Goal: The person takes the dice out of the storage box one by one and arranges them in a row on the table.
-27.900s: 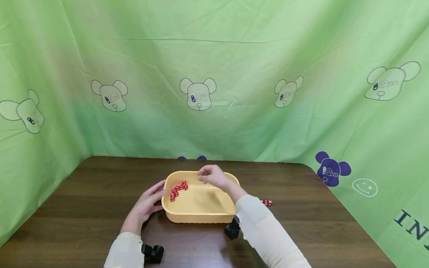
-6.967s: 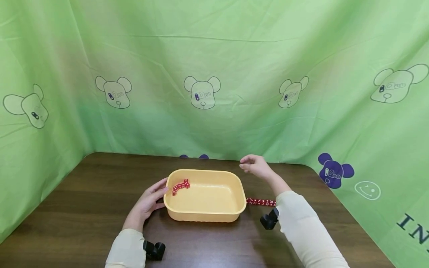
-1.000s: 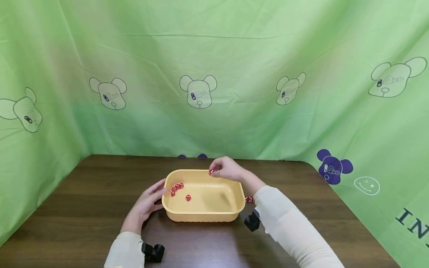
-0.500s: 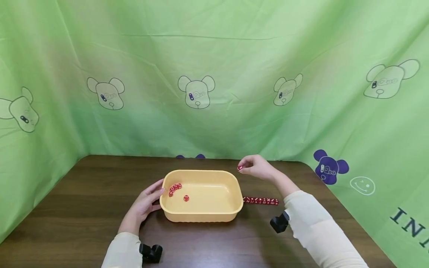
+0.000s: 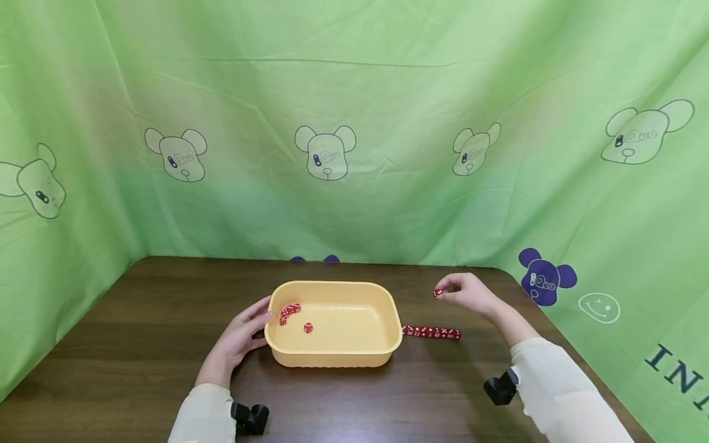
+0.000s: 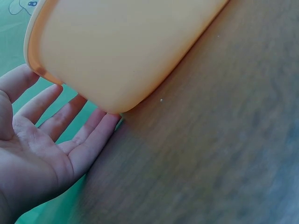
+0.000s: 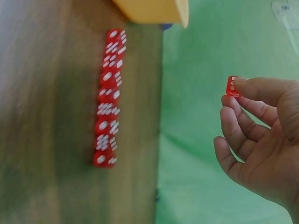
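A yellow plastic basin (image 5: 332, 359) stands on the table, with several red dice (image 5: 290, 312) grouped at its left end and a single die (image 5: 308, 328) apart from them. My left hand (image 5: 240, 336) rests against the basin's left end; its fairly straight fingers (image 6: 96, 140) touch the wall and rim. Thumb and fingertips of my right hand (image 5: 471, 293) pinch one red die (image 7: 232, 87) with white pips, held up off the table. Below and left of that hand, a straight row of red dice (image 5: 431, 332) extends from beside the basin's right end.
The brown wooden table (image 5: 166, 320) carries the basin and the row of dice. A green printed curtain (image 5: 388, 203) hangs around its back and sides. Black wrist mounts (image 5: 501, 387) sit below both forearms.
My right hand has moved right from over the basin, carrying the pinched die, and now hovers behind the right part of the dice row. My left hand has stayed at the basin.
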The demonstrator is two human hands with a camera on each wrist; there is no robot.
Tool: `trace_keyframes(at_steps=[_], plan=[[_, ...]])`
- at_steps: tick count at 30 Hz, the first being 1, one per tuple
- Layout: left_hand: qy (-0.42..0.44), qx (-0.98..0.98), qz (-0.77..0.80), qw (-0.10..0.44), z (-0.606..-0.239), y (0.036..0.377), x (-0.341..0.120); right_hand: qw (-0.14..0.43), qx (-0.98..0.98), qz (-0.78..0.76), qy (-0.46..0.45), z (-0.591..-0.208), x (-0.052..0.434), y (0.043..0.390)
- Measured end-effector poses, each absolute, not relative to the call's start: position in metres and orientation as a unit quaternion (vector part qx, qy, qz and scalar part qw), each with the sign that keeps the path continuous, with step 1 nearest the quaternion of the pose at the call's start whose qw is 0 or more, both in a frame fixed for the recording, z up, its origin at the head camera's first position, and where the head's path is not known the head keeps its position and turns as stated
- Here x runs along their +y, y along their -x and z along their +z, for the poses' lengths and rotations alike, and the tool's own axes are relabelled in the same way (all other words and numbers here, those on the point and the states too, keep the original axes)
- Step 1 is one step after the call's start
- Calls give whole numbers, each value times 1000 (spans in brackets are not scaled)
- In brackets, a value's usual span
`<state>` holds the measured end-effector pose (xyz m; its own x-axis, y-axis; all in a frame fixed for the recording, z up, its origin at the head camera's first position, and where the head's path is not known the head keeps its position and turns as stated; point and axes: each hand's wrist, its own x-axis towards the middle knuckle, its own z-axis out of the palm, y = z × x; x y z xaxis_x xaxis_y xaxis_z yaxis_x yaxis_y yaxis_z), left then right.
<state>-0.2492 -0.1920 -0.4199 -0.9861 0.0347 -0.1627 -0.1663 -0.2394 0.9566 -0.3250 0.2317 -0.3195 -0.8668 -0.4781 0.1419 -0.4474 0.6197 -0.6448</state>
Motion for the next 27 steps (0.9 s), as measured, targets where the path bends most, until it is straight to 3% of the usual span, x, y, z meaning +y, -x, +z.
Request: trace_keyframes(at_steps=[27], plan=[[50, 620, 780, 69, -422, 250, -193, 44, 910, -388, 140, -385, 291, 309]])
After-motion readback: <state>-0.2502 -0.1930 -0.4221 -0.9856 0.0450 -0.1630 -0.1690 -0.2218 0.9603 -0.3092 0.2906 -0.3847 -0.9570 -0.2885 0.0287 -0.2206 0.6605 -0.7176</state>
